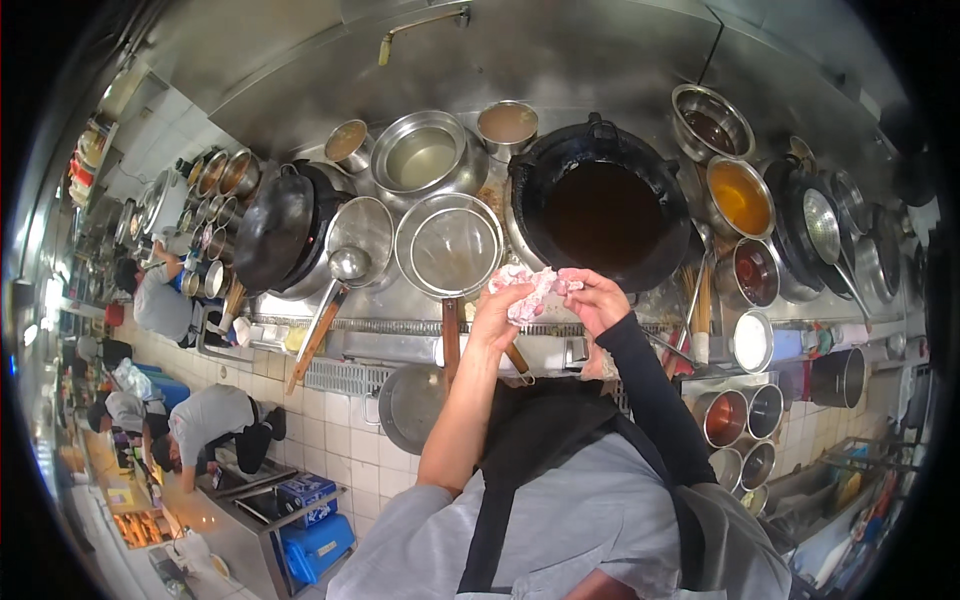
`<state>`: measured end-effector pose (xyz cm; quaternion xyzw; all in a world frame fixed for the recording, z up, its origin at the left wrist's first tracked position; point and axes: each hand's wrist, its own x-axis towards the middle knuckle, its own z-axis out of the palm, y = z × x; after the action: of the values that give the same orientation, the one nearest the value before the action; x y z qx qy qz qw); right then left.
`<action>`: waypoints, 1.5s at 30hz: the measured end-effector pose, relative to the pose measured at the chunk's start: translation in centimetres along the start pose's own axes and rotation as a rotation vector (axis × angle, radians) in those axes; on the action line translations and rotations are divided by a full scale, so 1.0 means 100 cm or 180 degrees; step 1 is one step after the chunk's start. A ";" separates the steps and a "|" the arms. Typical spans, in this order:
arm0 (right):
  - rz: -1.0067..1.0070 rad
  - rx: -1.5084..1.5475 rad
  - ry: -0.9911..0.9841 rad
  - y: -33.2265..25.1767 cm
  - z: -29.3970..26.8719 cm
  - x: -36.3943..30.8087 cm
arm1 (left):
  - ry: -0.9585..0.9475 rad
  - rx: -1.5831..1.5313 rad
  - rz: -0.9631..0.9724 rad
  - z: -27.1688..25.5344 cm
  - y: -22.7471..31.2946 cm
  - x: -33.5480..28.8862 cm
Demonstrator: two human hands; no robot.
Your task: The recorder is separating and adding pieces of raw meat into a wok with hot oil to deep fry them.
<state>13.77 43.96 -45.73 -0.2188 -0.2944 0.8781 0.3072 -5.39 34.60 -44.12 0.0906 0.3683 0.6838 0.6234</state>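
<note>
My left hand [492, 318] is closed round a clump of pale pink raw meat [530, 292], which looks whitish on its surface. With its fingers pinched, my right hand [600, 302] grips the right end of the same meat. Both hands hover in front of a large black wok [524, 200] that contains dark brown liquid [607, 213]. Left of the hands, a round mesh strainer [449, 245] lies with its wooden handle toward me. A ladle [349, 264] rests on another strainer [365, 225] further left.
A wide steel pot [385, 150] of cloudy liquid stands at the back, and a bowl of orange oil [741, 198] sits right of the wok. Another black wok [275, 225] is at left. Co-workers [215, 425] bend over a counter at far left.
</note>
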 end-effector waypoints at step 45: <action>-0.0196 -0.1118 0.0442 -0.024 0.008 0.016 | -0.0281 0.0478 -0.0090 -0.014 0.025 -0.004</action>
<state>13.12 46.22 -43.90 -0.3201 -0.4278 0.7862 0.3106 -8.05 33.83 -43.43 0.1619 0.3919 0.6407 0.6400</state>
